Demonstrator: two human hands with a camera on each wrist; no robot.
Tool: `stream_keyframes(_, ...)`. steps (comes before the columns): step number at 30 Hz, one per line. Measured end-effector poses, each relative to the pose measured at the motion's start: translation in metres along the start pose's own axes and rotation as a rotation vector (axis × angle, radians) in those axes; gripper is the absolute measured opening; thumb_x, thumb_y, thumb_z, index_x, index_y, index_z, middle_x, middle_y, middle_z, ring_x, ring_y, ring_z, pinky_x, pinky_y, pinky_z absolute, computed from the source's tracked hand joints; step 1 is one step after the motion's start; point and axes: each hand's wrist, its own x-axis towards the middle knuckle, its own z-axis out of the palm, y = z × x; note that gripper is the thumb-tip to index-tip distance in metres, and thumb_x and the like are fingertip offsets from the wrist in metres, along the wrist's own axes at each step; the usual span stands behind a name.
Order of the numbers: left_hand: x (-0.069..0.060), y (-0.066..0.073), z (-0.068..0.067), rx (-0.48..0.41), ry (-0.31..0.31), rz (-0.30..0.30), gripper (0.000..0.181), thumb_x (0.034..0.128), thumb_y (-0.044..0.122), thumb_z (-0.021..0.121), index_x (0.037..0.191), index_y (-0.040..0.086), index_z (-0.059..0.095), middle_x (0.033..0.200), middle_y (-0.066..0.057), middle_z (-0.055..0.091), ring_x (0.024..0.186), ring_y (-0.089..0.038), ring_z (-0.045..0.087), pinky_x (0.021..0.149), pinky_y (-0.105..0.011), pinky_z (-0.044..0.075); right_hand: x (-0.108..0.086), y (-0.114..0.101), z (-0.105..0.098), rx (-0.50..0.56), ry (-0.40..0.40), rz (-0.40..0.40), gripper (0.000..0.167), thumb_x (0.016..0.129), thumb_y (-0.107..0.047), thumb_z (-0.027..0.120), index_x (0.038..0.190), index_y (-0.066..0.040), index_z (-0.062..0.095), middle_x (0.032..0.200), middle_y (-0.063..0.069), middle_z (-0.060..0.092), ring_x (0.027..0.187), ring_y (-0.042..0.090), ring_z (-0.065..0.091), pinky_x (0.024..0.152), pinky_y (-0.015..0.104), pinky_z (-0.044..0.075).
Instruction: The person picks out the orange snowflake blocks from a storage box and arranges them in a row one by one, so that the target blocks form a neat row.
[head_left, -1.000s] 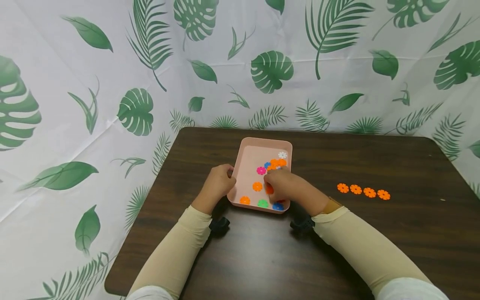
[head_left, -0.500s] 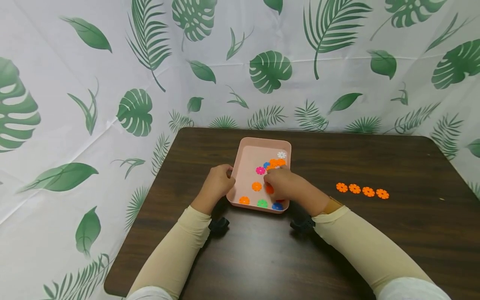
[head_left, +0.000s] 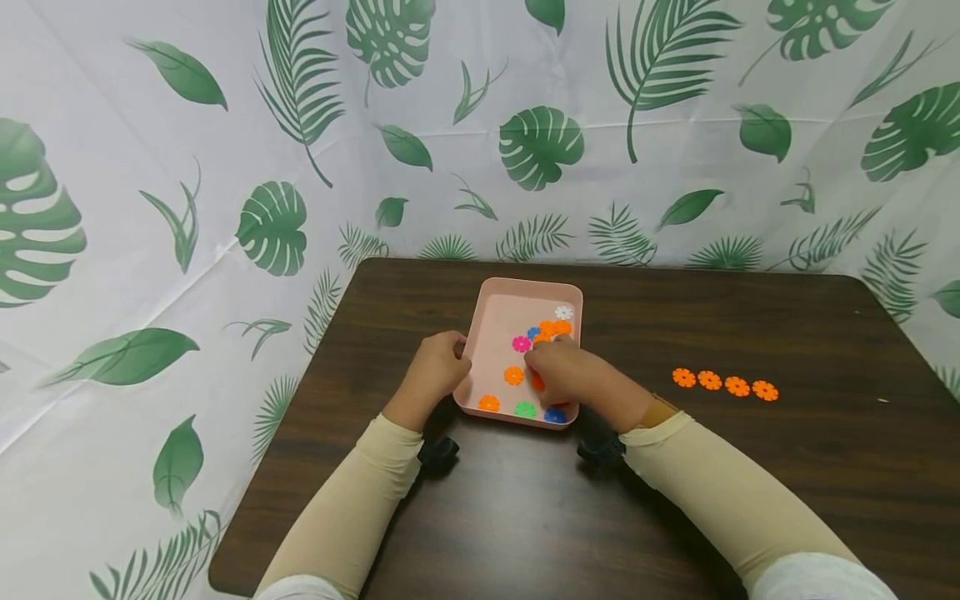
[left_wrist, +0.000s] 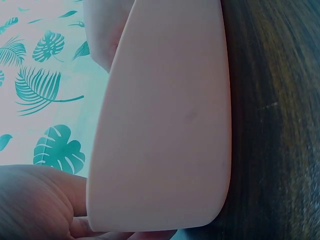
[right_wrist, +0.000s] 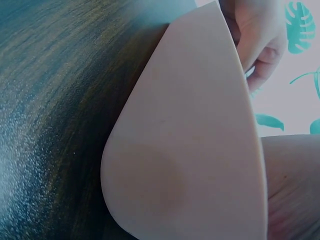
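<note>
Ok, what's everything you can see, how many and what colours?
Tray: one, pink, on the table
Orange discs: at least five, orange, in the tray, some partly hidden
Pink disc: one, pink, in the tray
Green disc: one, green, tray's near end
Blue discs: two showing, blue, in the tray
White disc: at least one, white, tray's far right corner
Row discs: four, orange, right of the tray
Table: one, dark brown, under the tray
Leafy cloth: white and green, behind the table
Wrist devices: two, black, below the wrists
Sleeves: two, cream, on forearms
Left hand: one, tray's left rim
Right hand: one, tray's right side
</note>
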Motion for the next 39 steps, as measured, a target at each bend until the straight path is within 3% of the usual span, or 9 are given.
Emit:
stream_keyframes(6,-0.001,0.000,0.002,0.005,0.002,-0.004,0.038,0.0908,0.009,0.062,0.128,0.003,0.068,0.104,-0.013,0.072,0.078,-0.023,0.064,0.061,-0.032,0.055,-0.001,0.000,0.004,0.004,0.003,0.007,0.046,0.074,-0.029,0.089,0.110,-0.012,0.065,0.093,-0.002,0.060,0.089,0.019,0.055,0.098,0.047,0.040)
stream_keyframes(19,-0.002,0.000,0.002,-0.001,0.002,0.015,0.039,0.0905,0.009,0.061,0.129,0.002,0.068,0.102,-0.013,0.072,0.077,-0.023,0.065,0.061,-0.032,0.055,-0.007,0.002,-0.005,0.013,0.049,-0.002,0.039,0.073,-0.027,0.090,0.100,-0.013,0.065,0.090,0.001,0.057,0.086,0.021,0.054,0.089,0.045,0.041)
stream_keyframes(24,0.000,-0.002,0.001,-0.006,-0.001,0.014,0.040,0.0904,0.010,0.061,0.129,0.002,0.068,0.102,-0.013,0.072,0.076,-0.024,0.065,0.059,-0.032,0.055,-0.015,0.007,-0.020,0.003,0.116,0.007,0.032,0.080,-0.025,0.083,0.106,-0.011,0.069,0.094,0.001,0.060,0.093,0.023,0.059,0.098,0.058,0.040)
stream_keyframes(30,0.002,-0.003,0.002,0.003,0.008,0.035,0.038,0.0894,0.009,0.061,0.126,0.002,0.069,0.098,-0.012,0.071,0.073,-0.023,0.064,0.056,-0.031,0.054,-0.041,0.030,-0.042,0.048,0.234,0.064,0.033,0.079,-0.019,0.082,0.107,-0.008,0.070,0.094,0.003,0.060,0.090,0.024,0.058,0.100,0.062,0.035)
stream_keyframes(39,0.003,-0.003,-0.002,0.034,0.020,0.026,0.036,0.0893,0.008,0.060,0.123,0.005,0.070,0.096,-0.011,0.071,0.074,-0.024,0.063,0.059,-0.032,0.053,-0.111,0.093,-0.059,0.153,0.295,0.182,0.035,0.081,-0.013,0.076,0.112,-0.001,0.066,0.102,0.010,0.061,0.085,0.026,0.056,0.080,0.049,0.047)
